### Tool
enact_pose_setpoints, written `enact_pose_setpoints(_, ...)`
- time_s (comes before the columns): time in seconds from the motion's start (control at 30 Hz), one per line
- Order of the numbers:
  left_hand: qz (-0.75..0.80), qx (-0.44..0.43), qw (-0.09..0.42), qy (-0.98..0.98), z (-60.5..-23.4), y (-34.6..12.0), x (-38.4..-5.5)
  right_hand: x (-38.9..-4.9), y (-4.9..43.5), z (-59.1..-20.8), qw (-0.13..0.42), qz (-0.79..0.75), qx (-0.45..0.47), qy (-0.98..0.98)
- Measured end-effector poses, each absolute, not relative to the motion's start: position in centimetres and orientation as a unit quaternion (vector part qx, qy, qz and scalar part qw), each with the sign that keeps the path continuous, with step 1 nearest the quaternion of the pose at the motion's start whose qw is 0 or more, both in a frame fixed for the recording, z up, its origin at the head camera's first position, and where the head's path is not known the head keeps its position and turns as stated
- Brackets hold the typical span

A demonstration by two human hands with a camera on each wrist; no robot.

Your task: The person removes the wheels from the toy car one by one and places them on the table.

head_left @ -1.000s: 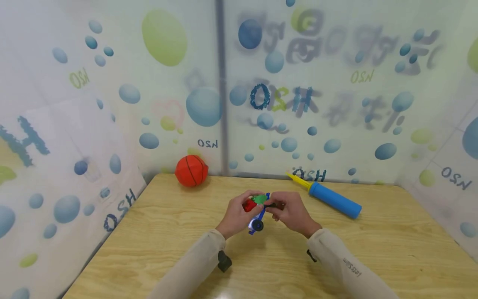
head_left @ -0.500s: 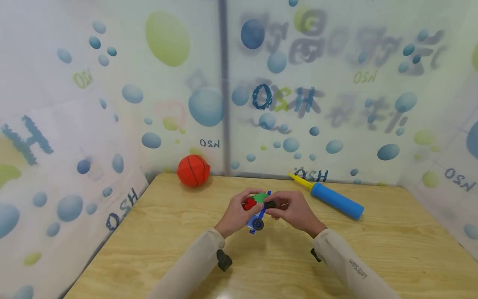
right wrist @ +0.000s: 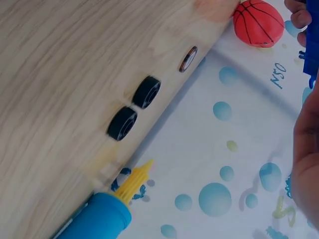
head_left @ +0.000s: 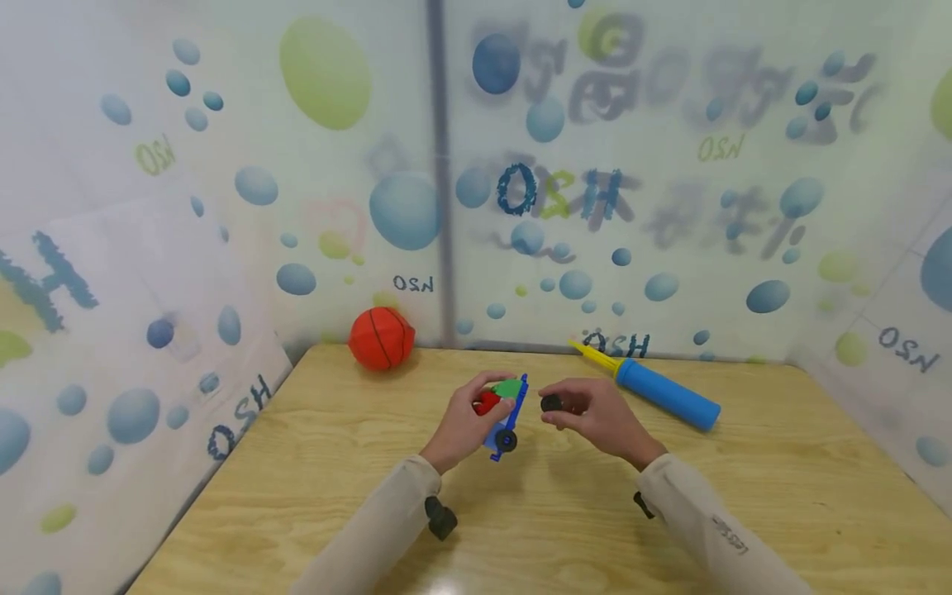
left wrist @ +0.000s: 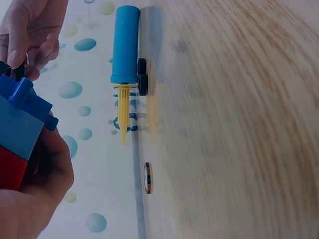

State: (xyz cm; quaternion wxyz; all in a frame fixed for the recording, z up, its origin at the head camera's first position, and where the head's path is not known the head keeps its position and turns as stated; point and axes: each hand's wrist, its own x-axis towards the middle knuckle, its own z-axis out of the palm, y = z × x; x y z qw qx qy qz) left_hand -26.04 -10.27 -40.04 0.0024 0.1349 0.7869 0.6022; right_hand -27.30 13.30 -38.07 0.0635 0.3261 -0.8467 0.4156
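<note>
Just below the centre of the head view, toward 6 o'clock, we see the left hand (head_left: pixel 459 426) reaching in from 7 o'clock. Its grip is curled round a toy vehicle (head_left: pixel 515 415), thumb across the near side and fingers behind, above the desk (head_left: pixel 818 463). The toy tilts, its dark-blue frame running from 1 o'clock down to 7, with a green block (head_left: pixel 509 388) at the top, a red block (head_left: pixel 487 403) beside it and a black wheel (head_left: pixel 506 440) low down. At its 3 o'clock, the right hand (head_left: pixel 601 416) comes in with bent fingers, its grip nearly closed, pinching a small black piece (head_left: pixel 551 403) just apart from the toy. From the toy, we find a red ball (head_left: pixel 381 339) at 10 o'clock and a blue pump (head_left: pixel 668 393) near 3.

In the left wrist view, we see the toy's blue and red blocks at 9 o'clock, the right hand at 10, two loose wheels (left wrist: pixel 143 85) near 11 and a thin disc (left wrist: pixel 147 178) near 6.

In the right wrist view, the toy's blue frame shows at 2 o'clock, partly cut off; the right hand's fingertips are out of sight.
</note>
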Motion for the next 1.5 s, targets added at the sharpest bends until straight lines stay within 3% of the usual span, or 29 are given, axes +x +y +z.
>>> enact_pose_setpoints(0.23,0.611,0.132,0.014,0.78,-40.4,-10.5,-26.3,-27.7,14.7,-38.6,0.141,0.374,0.315,-0.861)
enact_pose_setpoints(0.4,0.611,0.135,0.019,0.78,-40.6,-10.7,-26.5,-28.3,15.7,-39.1,0.163,0.362,0.307,-0.865)
enact_pose_setpoints(1.13,0.617,0.113,0.04,0.778,-40.4,-11.3,-26.2,-30.3,20.1,-39.7,0.025,0.237,0.264,-0.935)
enact_pose_setpoints(1.5,0.619,0.112,0.043,0.776,-40.3,-11.3,-26.1,-31.6,20.6,-40.8,-0.018,0.212,0.234,-0.949)
